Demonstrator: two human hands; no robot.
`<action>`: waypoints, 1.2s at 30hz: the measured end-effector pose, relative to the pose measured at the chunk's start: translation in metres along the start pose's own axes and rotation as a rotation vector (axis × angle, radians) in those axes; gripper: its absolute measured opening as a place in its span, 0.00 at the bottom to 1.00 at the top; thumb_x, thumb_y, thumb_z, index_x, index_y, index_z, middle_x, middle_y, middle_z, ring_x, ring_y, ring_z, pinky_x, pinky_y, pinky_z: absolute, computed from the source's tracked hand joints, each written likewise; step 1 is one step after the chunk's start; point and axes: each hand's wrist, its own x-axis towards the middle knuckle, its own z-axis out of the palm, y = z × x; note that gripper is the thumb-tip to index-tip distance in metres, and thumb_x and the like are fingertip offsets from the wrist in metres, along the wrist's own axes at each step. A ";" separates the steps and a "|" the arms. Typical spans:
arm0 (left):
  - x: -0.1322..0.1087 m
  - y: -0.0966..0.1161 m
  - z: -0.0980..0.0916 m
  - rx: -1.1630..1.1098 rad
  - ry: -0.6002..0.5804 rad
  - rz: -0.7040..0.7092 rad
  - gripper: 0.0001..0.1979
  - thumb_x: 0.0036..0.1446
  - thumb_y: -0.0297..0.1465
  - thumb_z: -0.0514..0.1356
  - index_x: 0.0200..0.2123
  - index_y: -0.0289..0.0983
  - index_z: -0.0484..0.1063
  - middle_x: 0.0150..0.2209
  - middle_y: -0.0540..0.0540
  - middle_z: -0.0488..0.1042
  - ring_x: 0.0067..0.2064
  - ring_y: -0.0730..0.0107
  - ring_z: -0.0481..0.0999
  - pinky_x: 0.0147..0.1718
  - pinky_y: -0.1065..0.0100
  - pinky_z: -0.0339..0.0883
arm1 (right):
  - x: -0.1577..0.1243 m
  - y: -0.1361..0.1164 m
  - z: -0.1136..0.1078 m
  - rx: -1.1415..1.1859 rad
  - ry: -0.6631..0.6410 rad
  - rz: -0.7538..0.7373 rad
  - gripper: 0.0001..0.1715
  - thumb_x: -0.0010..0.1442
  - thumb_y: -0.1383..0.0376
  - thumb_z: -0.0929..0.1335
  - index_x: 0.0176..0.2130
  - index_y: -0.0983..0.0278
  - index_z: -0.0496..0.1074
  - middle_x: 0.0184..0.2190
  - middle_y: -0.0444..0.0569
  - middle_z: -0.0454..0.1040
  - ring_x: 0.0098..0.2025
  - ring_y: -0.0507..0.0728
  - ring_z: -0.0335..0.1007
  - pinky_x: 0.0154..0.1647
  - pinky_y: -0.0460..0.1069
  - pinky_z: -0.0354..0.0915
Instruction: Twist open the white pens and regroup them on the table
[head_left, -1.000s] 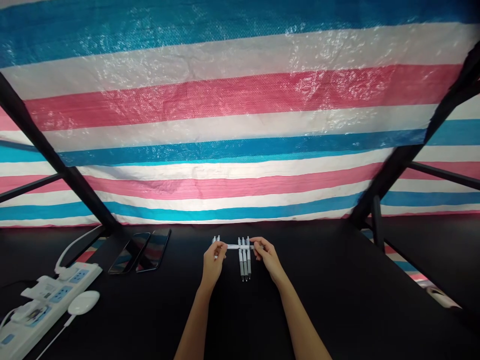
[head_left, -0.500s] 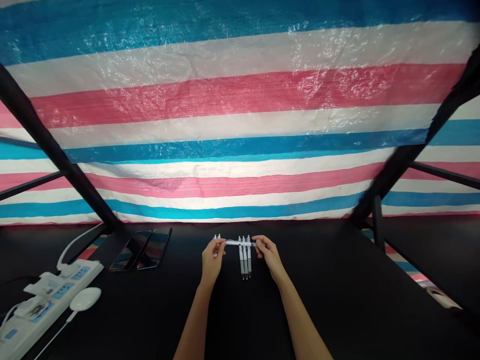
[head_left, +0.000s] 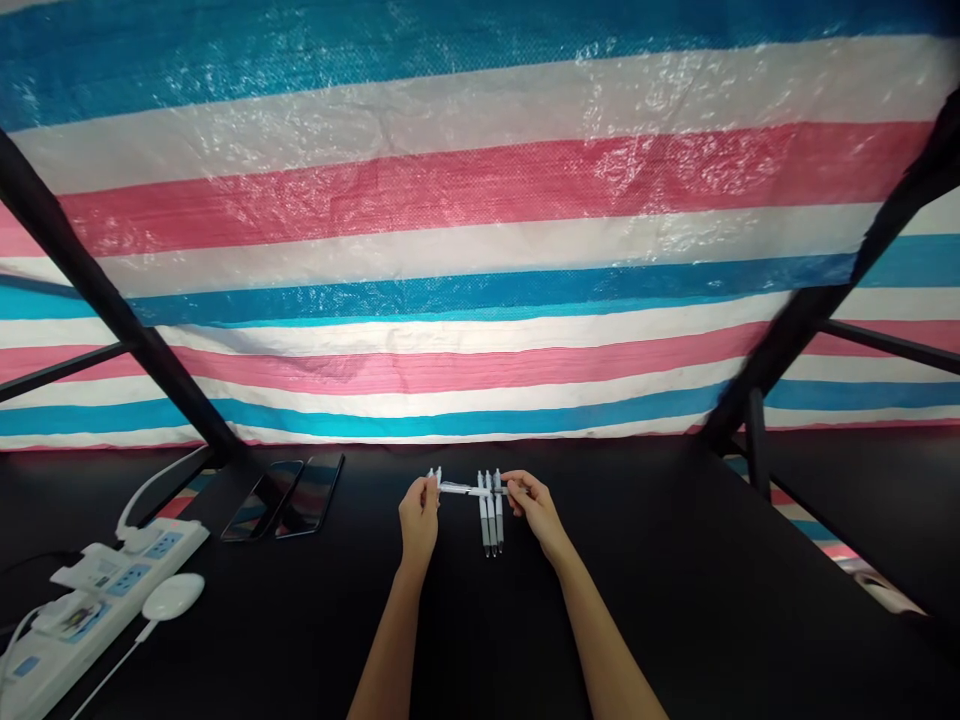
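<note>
**White pen (head_left: 471, 490) clenched crosswise above three pens (head_left: 490, 515)**

Far left, a white power strip (head_left: 105, 610) with plugs in it, a white corded mouse (head_left: 172, 597) just beside it. Next, two smartphones (head_left: 310, 497) side by side on the black table (head_left: 675, 600). Then the left hand (head_left: 418, 520), fingers closed on one end of the white pen. Three pens lying parallel, just right of centre, under the held one; contact between them impossible to tell. Right hand (head_left: 536, 510), fingertips pinching the white pen's other end. Behind it all, a striped tarpaulin (head_left: 480, 200).

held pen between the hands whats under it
Under the white pen, held crosswise by the left hand and right hand, lie three parallel pens on a black tabletop. The stretch of them it crosses is covered; whether it touches them cannot be seen.
</note>
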 end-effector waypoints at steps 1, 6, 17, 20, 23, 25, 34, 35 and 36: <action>0.000 0.000 0.000 -0.005 0.006 -0.013 0.21 0.58 0.45 0.47 0.19 0.38 0.58 0.18 0.53 0.58 0.21 0.75 0.60 0.23 0.73 0.55 | 0.000 0.000 0.000 0.000 0.007 -0.003 0.19 0.51 0.51 0.67 0.34 0.64 0.72 0.17 0.40 0.60 0.20 0.49 0.54 0.20 0.45 0.52; 0.002 -0.001 -0.003 -0.030 0.078 -0.105 0.22 0.58 0.46 0.47 0.18 0.38 0.57 0.17 0.53 0.59 0.21 0.74 0.61 0.23 0.73 0.56 | 0.000 -0.002 -0.004 0.016 0.115 -0.005 0.14 0.51 0.57 0.67 0.33 0.65 0.72 0.16 0.39 0.59 0.19 0.49 0.53 0.20 0.45 0.53; 0.003 -0.007 -0.005 -0.025 0.114 -0.168 0.23 0.57 0.47 0.48 0.18 0.38 0.59 0.17 0.52 0.60 0.21 0.74 0.61 0.23 0.72 0.55 | -0.001 -0.011 -0.005 0.049 0.253 -0.018 0.09 0.47 0.62 0.65 0.29 0.65 0.71 0.13 0.38 0.56 0.17 0.48 0.51 0.18 0.44 0.51; 0.003 -0.006 -0.005 -0.031 0.103 -0.167 0.22 0.57 0.47 0.48 0.18 0.38 0.59 0.17 0.53 0.60 0.21 0.74 0.61 0.22 0.72 0.55 | -0.002 -0.011 -0.005 0.051 0.248 -0.018 0.10 0.47 0.62 0.65 0.29 0.65 0.71 0.13 0.38 0.56 0.17 0.48 0.51 0.18 0.44 0.51; 0.003 -0.005 -0.005 -0.037 0.097 -0.166 0.23 0.57 0.47 0.48 0.18 0.38 0.59 0.17 0.52 0.60 0.21 0.74 0.61 0.23 0.72 0.55 | -0.002 -0.010 -0.005 0.048 0.235 -0.006 0.10 0.47 0.62 0.65 0.29 0.65 0.71 0.13 0.38 0.57 0.17 0.48 0.52 0.18 0.44 0.50; 0.003 -0.004 -0.005 -0.024 0.097 -0.161 0.23 0.57 0.47 0.48 0.18 0.38 0.58 0.17 0.52 0.60 0.21 0.73 0.61 0.23 0.72 0.55 | -0.002 -0.010 -0.004 0.048 0.229 0.002 0.10 0.47 0.61 0.65 0.29 0.65 0.71 0.13 0.38 0.57 0.17 0.49 0.52 0.18 0.45 0.50; 0.002 0.002 -0.002 -0.007 0.074 -0.159 0.23 0.57 0.47 0.48 0.17 0.38 0.59 0.17 0.52 0.61 0.21 0.74 0.62 0.22 0.72 0.55 | -0.001 -0.006 0.003 -0.003 0.116 0.024 0.13 0.50 0.57 0.67 0.31 0.65 0.71 0.15 0.39 0.60 0.18 0.49 0.53 0.20 0.45 0.51; 0.001 0.002 -0.002 -0.010 0.072 -0.157 0.23 0.56 0.47 0.48 0.17 0.38 0.59 0.17 0.52 0.61 0.21 0.74 0.62 0.23 0.72 0.55 | -0.001 -0.005 0.005 -0.008 0.089 0.026 0.14 0.50 0.56 0.67 0.32 0.64 0.71 0.16 0.39 0.61 0.18 0.49 0.53 0.20 0.45 0.52; 0.001 0.002 -0.001 -0.011 0.070 -0.154 0.23 0.56 0.48 0.48 0.17 0.38 0.59 0.17 0.52 0.62 0.21 0.73 0.62 0.22 0.72 0.55 | -0.001 -0.005 0.006 -0.011 0.063 0.026 0.14 0.50 0.56 0.67 0.33 0.64 0.71 0.17 0.39 0.61 0.18 0.49 0.53 0.20 0.45 0.52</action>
